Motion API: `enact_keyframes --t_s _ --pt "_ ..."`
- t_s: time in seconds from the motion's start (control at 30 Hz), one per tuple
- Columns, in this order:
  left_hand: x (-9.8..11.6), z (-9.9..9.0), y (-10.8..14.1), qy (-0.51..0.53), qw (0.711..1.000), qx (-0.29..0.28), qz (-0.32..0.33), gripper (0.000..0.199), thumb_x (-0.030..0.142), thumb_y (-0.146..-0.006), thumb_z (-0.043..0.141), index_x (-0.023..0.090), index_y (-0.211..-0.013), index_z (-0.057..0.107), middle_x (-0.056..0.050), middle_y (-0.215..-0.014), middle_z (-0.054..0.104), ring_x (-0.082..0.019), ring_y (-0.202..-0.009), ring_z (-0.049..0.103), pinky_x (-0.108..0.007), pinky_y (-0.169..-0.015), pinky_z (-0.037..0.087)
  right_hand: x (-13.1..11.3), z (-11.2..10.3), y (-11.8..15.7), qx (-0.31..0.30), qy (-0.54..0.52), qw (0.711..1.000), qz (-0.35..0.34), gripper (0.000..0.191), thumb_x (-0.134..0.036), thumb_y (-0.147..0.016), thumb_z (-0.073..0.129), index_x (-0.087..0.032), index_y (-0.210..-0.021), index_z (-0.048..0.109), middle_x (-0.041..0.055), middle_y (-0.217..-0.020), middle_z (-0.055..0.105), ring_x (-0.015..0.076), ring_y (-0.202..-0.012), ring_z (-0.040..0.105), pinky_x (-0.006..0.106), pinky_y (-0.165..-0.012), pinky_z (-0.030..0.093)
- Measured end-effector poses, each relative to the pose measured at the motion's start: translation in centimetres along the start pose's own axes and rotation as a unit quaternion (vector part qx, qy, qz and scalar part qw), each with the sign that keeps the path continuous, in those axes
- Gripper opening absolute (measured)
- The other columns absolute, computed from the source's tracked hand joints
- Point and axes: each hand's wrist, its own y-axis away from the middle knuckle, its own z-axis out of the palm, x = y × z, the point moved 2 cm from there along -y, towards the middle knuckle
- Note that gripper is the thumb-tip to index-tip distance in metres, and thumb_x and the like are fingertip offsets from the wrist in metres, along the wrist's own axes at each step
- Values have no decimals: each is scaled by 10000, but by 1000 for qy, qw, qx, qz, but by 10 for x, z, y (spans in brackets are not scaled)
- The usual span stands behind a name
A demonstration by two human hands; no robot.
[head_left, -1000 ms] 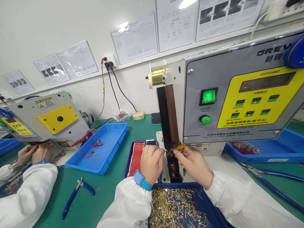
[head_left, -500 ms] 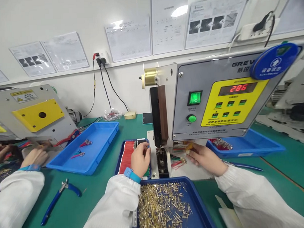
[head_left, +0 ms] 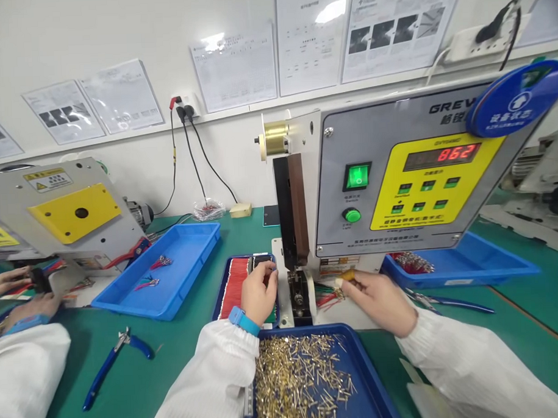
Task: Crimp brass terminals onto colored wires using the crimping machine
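Note:
My left hand [head_left: 258,290] is over the dark blue tray [head_left: 215,309] of red wires [head_left: 236,287], beside the machine's black crimping head [head_left: 300,296]. Its thumb and fingers are pinched together; whatever is between them is too small to make out. On the machine's white base, my right hand [head_left: 380,300] is closed beside a small pile of red and green wires with metal ends [head_left: 331,297]. A yellow finger cot [head_left: 349,275] appears to cover one fingertip. What those fingers grip, if anything, is hidden.
A tray of loose brass terminals [head_left: 303,379] stands in front of the machine [head_left: 343,213]. Blue bins [head_left: 180,267] flank it, with wires inside. Pliers [head_left: 114,361] lie at left, others [head_left: 447,302] at right. A co-worker's hands [head_left: 35,306] work at far left.
My right hand's thumb and fingers have come closer to the wire pile. My left hand stays nearly still. The machine's red display reads differently. The co-worker's hands have shifted left.

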Motion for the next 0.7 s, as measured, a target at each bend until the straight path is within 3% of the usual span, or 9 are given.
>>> enact_keyframes --t_s 0.17,0.3,0.7 --pt "1 0 0 2 1000 2 5 180 251 -886 484 172 -995 605 -28 -886 666 -123 -804 626 -236 -733 473 -42 28 23 -120 -33 988 -96 392 -411 -943 436 -208 -611 487 4 -551 517 182 -499 481 300 -508 313" --pt "2 1 0 -2 1000 -2 5 173 244 -885 485 173 -981 611 -30 -902 668 -123 -812 628 -236 -732 477 -54 45 36 -206 -47 970 -119 334 -339 -932 461 -196 -630 472 -5 -575 513 167 -520 487 284 -515 291" --pt "4 0 0 6 1000 -3 -7 159 236 -882 494 179 -969 614 -22 -886 668 -121 -797 622 -234 -728 472 -44 46 34 -201 -40 975 -86 382 -407 -938 420 -204 -615 405 -6 -553 474 178 -520 461 288 -512 264"
